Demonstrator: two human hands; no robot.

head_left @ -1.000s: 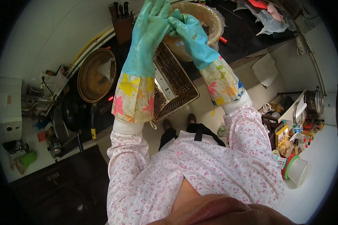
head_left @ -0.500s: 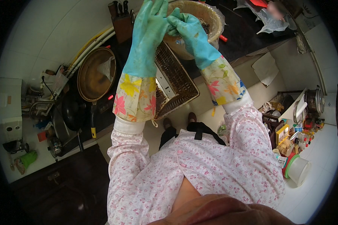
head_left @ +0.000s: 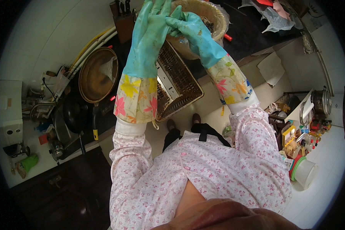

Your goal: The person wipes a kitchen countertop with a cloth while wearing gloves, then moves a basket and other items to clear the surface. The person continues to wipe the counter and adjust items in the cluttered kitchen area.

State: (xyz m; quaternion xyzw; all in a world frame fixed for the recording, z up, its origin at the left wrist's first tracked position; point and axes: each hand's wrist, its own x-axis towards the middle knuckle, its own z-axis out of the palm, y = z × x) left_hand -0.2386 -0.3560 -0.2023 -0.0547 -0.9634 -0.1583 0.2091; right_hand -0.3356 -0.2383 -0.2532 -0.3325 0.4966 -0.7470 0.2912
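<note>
Both my hands wear teal rubber gloves with long floral cuffs, and they meet above the far counter. My left hand (head_left: 151,28) is open, its fingers stretched upward past the top edge of the view. Against its inner side, my right hand (head_left: 189,30) is closed, fingertips pinching the left rubber glove near the thumb; the exact hold is partly hidden. Beneath my hands is a grimy rectangular slotted metal basket (head_left: 184,78), its near end jutting beyond the counter's front edge. Behind my right hand stands a tan bin (head_left: 220,23) lined with clear plastic, with dark waste inside.
A brown-stained round pan (head_left: 96,76) sits on the left cooktop, near a knife block (head_left: 123,27). A red stick-like object (head_left: 227,37) and a crumpled plastic bag (head_left: 278,23) lie on the dark counter (head_left: 253,42). Pots and jars crowd the right side.
Both gloved hands have shifted slightly left. The right fingers have slid a little along the left glove, and the left fingers are a bit more spread. The basket and bin stay in place.
</note>
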